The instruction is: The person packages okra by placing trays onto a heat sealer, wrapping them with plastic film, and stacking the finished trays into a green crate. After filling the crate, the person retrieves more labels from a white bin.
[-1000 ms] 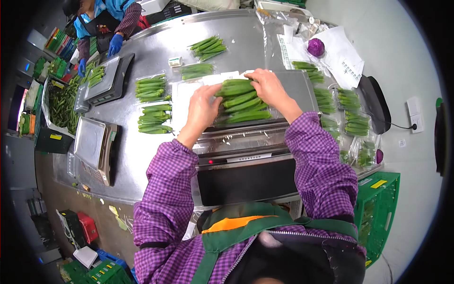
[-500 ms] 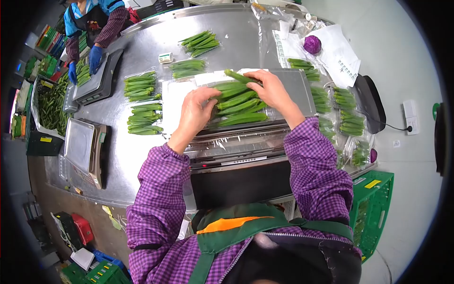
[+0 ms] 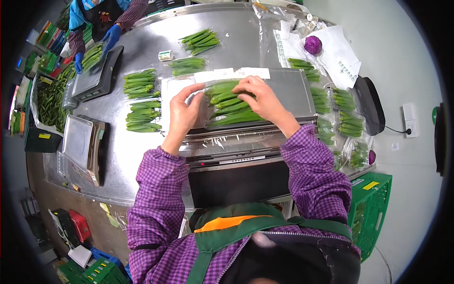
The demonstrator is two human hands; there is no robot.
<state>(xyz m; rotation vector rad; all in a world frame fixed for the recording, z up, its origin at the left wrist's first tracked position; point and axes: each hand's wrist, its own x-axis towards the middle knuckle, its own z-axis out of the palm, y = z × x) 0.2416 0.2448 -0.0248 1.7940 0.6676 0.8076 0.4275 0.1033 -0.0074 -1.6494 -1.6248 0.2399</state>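
Note:
A pile of green okra [image 3: 230, 105] lies on clear plastic on top of the wrapping machine [image 3: 293, 94] in front of me. My left hand [image 3: 184, 110] is at the left end of the pods, thumb and fingers apart, holding nothing. From the right, my right hand [image 3: 262, 100] curls its fingers over the upper pods and grips okra; its fingertips are partly hidden among them. Clear film [image 3: 227, 143] stretches across the near side of the machine, below both hands.
Packs of okra lie left [image 3: 139, 84] and right [image 3: 344, 101]. Two scales [image 3: 78, 142] stand at left, near a crate of loose okra [image 3: 52, 102]. Across the table, a person in blue gloves [image 3: 112, 37] handles okra. A red cabbage [image 3: 312, 45] rests on papers.
My right hand has moved slightly left and down onto the pile, where the pod it held now lies. My left hand has drawn back left, off the pods. The other person has lifted okra.

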